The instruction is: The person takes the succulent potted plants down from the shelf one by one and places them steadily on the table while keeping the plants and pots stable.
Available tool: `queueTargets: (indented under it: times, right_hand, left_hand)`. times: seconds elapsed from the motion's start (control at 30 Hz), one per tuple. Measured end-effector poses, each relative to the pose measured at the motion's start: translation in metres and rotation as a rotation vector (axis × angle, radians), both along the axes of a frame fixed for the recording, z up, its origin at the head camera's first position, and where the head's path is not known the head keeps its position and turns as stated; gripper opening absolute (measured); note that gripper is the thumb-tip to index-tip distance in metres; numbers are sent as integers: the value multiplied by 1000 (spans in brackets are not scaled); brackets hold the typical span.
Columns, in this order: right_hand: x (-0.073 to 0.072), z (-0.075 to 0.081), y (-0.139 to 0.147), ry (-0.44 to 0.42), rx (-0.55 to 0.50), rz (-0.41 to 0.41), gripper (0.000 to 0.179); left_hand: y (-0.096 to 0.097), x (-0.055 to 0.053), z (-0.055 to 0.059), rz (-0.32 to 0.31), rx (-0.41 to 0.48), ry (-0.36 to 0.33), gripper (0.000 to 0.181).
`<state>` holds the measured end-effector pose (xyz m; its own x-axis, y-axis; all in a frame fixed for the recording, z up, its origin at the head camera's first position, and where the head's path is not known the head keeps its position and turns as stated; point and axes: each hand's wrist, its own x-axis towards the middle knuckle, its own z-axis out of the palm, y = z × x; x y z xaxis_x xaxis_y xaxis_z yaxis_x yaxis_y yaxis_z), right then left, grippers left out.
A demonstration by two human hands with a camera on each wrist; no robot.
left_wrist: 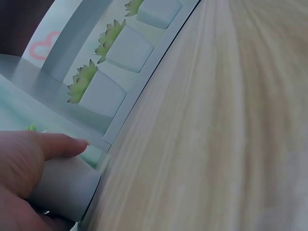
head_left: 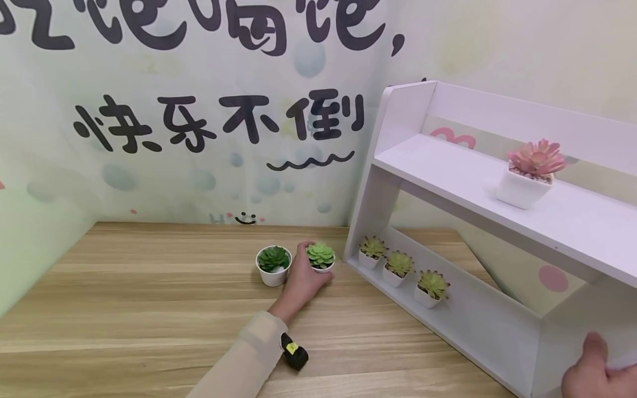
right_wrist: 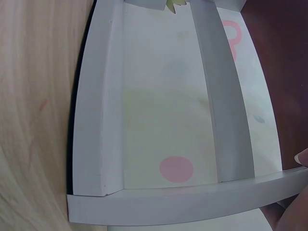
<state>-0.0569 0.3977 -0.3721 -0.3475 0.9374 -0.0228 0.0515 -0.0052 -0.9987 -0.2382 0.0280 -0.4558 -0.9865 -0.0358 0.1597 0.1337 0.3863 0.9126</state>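
Note:
My left hand grips a small white pot with a light green succulent on the table, just left of the white shelf. In the left wrist view, thumb and fingers wrap round the white pot, whose base is at the tabletop. Close by on the left stands a white pot with a dark green succulent. At the shelf's near right end, my right hand holds the side panel. In the right wrist view, its thumb lies over one face of that panel, fingers on the other.
On the lower shelf sit three yellow-green succulents in white pots. A pink succulent in a white pot stands on the upper shelf. Behind the wooden table hangs a printed wall covering.

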Motion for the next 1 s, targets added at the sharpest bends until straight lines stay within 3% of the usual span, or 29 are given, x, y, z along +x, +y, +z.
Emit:
queueTargets:
  times: [0.3,0.63,1.0]
  right_hand:
    - [0,1,-1,-127,12,4,50]
    - [2,4,-4,-158,74,2,53]
    - [4,3,-5,-157,151,-17,54]
  left_hand:
    - [-1,0,1,67,12,3,81]
    - [-2,1,4,50,57,23,98]
    - [2,6,16,57,23,68,90]
